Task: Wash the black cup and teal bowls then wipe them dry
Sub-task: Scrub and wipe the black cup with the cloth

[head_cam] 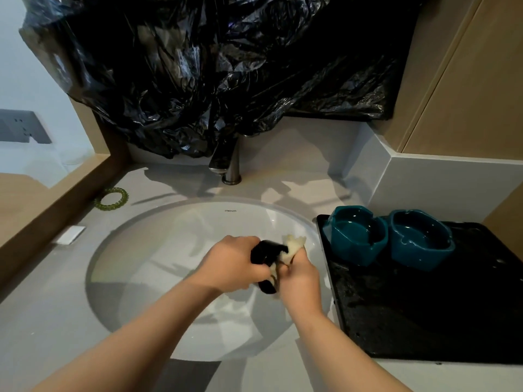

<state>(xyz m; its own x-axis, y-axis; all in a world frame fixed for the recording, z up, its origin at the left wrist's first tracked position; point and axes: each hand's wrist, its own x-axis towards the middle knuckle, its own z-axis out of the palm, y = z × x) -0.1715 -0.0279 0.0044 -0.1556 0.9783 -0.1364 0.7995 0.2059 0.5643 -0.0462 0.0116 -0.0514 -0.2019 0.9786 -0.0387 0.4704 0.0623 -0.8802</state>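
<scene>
Over the white sink basin (pixel 158 250), my left hand (pixel 229 264) grips the black cup (pixel 264 251), which lies tilted between both hands. My right hand (pixel 300 281) holds a pale cloth (pixel 294 246) pressed against the cup; part of the cloth sticks up above my fingers. Much of the cup is hidden by my hands and the cloth. Two teal bowls (pixel 358 236) (pixel 420 240) stand side by side at the back of a black tray (pixel 424 312) to the right of the sink.
A metal faucet (pixel 229 162) rises behind the basin, under a crumpled black plastic sheet (pixel 215 66). A green coiled hair tie (pixel 111 198) and a small white packet (pixel 69 234) lie on the grey counter at left. Wooden panels flank both sides.
</scene>
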